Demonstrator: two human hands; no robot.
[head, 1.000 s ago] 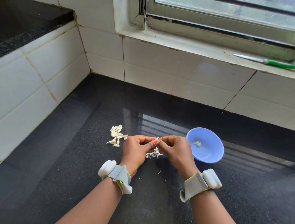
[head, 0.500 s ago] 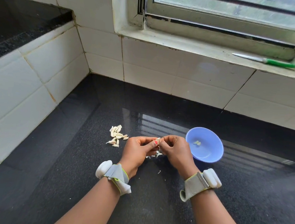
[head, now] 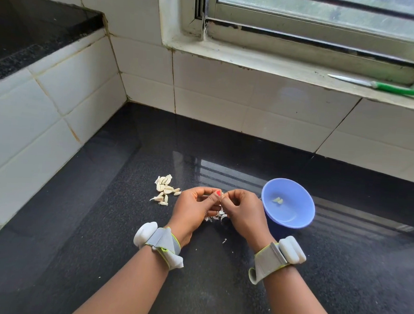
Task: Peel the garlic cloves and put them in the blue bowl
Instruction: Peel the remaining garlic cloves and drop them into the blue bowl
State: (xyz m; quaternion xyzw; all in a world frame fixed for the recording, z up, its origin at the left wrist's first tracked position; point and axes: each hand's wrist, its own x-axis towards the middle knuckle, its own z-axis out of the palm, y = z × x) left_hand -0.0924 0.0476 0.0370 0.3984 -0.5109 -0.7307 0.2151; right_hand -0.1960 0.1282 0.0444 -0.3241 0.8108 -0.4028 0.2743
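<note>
Head view shows our left hand and right hand pinching 1 garlic clove between curled fingers, peeling it beside the blue bowl so the drop is short.

**Black stone counter and its load**

Polished black speckled counter, mirroring the window bars. Near the middle, a loose heap of unpeeled garlic cloves. Well to the right of that, a blue bowl standing upright, two peeled cloves inside. Between heap and bowl, a scatter of papery garlic skins, with a few stray flecks nearer the front edge.
</note>
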